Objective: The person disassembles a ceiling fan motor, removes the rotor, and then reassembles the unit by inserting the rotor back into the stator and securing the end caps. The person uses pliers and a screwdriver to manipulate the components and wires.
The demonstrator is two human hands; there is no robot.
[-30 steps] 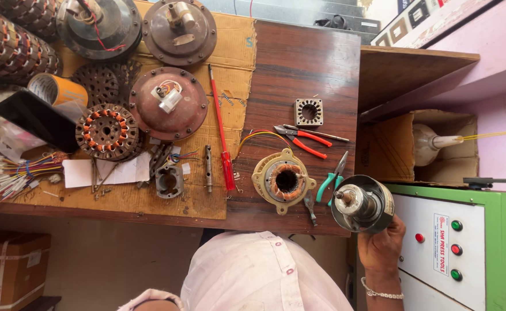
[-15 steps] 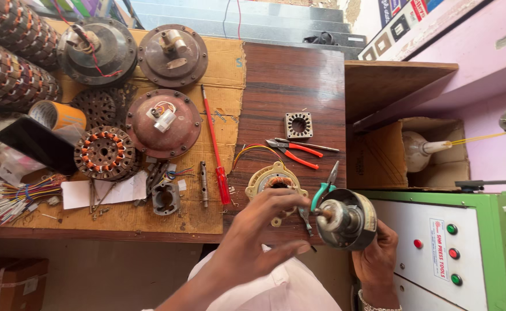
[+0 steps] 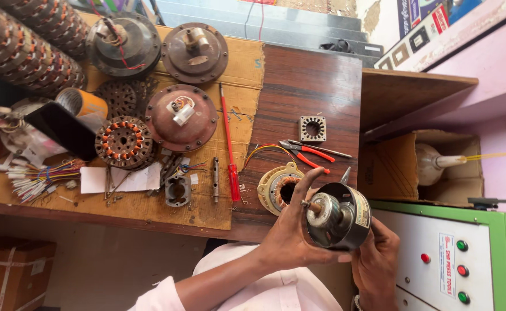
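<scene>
Both hands up on the small motor, bench full of stripped parts.

At twelve o'clock of the hands, the wooden bench (image 3: pixel 310 80) carries opened fan motor covers (image 3: pixel 181 118), a wound stator (image 3: pixel 280 187) and a red screwdriver (image 3: pixel 228 144). The dark motor housing (image 3: pixel 339 216), lifted off the bench, is gripped from both sides: left hand (image 3: pixel 290 236) curled round its shaft side, right hand (image 3: pixel 374 262) cupping beneath. Reassembly looks unfinished.

Pale pink shirt, sleeve rolled above left forearm; hands bare (right wrist: thin bangle, partly visible).
</scene>
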